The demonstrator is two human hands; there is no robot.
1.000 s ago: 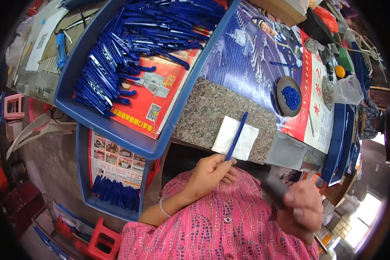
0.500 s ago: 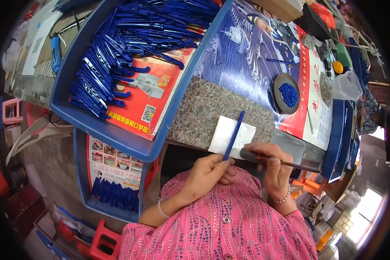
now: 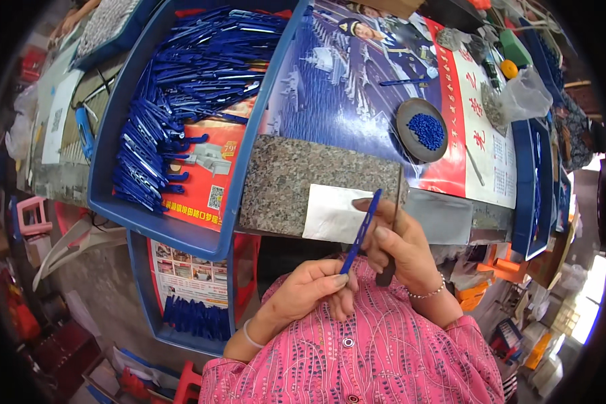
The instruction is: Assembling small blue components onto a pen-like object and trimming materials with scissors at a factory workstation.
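Between thumb and fingers my left hand (image 3: 320,286) grips the lower end of a long, slim blue strip (image 3: 358,239) with small slots along it. The strip tilts up and to the right over the table's front edge. My right hand (image 3: 398,242) is closed on a slim dark tool (image 3: 386,275) with a thicker lower end; its thin shaft rises past the fingers. The right index fingertip lies beside the strip's upper part; I cannot tell if it touches. A folded white sheet (image 3: 330,214) rests behind them on a speckled stone slab (image 3: 276,178).
At the left stands a large blue tray (image 3: 241,161) of similar blue pieces, with a lower blue bin (image 3: 145,296) beneath. A round dish (image 3: 405,138) of small blue pellets sits on a poster (image 3: 316,87), near another blue piece (image 3: 404,82). Blue trays (image 3: 528,202) line the right.
My right hand has turned the tool from nearly level to nearly upright and come closer to the strip. My left hand and the strip have moved slightly lower; the view has shifted.
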